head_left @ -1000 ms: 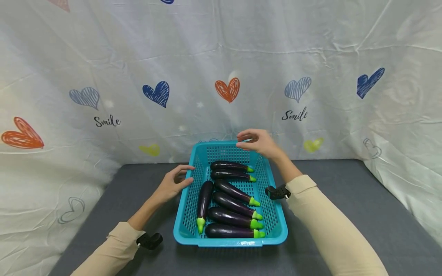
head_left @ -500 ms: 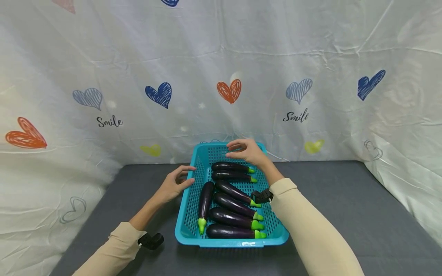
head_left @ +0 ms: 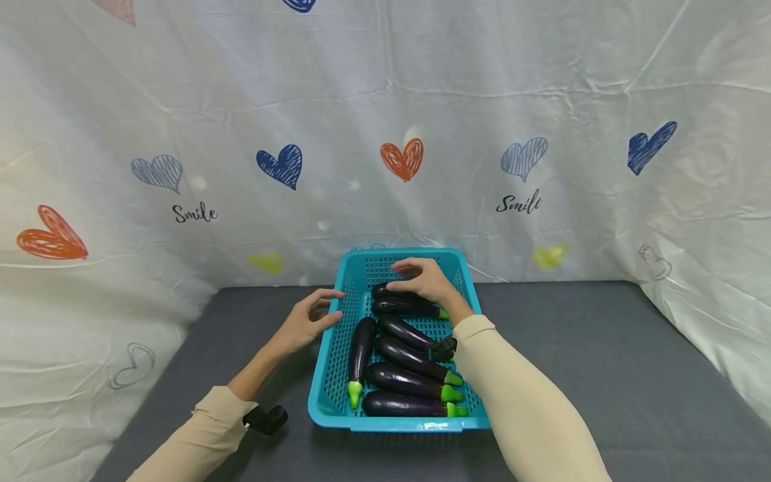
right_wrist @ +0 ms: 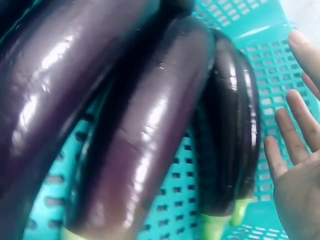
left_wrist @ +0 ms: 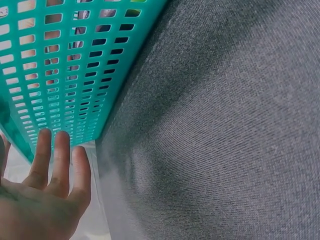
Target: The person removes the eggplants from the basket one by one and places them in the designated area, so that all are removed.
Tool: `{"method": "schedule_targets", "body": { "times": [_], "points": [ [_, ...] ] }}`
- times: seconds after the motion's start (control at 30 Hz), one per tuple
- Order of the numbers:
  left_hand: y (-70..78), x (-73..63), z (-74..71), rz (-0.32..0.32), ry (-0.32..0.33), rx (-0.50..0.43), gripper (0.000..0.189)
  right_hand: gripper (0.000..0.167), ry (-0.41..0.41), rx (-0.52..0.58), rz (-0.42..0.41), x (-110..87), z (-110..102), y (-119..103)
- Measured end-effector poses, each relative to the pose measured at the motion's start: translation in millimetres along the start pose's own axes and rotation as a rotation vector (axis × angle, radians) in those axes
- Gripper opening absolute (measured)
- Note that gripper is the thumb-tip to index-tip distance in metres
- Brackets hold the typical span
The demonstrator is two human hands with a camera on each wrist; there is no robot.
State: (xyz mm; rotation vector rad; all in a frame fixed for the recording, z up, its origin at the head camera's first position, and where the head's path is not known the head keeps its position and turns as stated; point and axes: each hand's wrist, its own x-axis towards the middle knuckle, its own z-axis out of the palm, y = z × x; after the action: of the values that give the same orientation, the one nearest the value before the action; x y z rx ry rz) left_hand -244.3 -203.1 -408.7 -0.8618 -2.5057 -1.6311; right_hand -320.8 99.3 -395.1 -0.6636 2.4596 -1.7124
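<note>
A blue perforated plastic basket (head_left: 409, 424) holds several glossy dark eggplants with green stem ends. One eggplant (head_left: 361, 351) lies lengthwise along the left side; the others lie crosswise, stacked from back to front. My left hand (head_left: 301, 325) is at the basket's left rim, its fingers fairly straight beside the perforated wall (left_wrist: 75, 65) in the left wrist view. Over the back of the basket, my right hand (head_left: 424, 280) hovers with fingers and thumb apart, partly covering the rearmost eggplant (head_left: 381, 291). In the right wrist view its fingers (right_wrist: 290, 132) are extended beside the two back eggplants (right_wrist: 247, 125), holding nothing.
The basket stands on a dark grey cloth-covered table (head_left: 572, 361). Behind it hangs a pale curtain (head_left: 337, 80) printed with hearts and "Smile". A black wrist strap (head_left: 265, 420) is on the left wrist, and another strap (head_left: 444, 348) overlaps the eggplants from the right wrist.
My right hand has come down and slightly left, from above the basket's back right rim to over the rear eggplants. The left hand stays at the left rim; the eggplants keep their places.
</note>
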Motion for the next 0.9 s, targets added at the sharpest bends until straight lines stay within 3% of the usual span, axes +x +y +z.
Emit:
{"method": "schedule_targets", "body": {
  "times": [0.6, 0.9],
  "points": [
    [-1.7, -0.5, -1.0, -0.012, -0.007, 0.0, 0.038, 0.048, 0.077, -0.003, 0.02, 8.8, 21, 18],
    [-3.5, 0.5, -1.1, -0.006, -0.003, 0.01, 0.037, 0.041, 0.124, -0.1, 0.015, 11.1, 27, 23]
  ]
}}
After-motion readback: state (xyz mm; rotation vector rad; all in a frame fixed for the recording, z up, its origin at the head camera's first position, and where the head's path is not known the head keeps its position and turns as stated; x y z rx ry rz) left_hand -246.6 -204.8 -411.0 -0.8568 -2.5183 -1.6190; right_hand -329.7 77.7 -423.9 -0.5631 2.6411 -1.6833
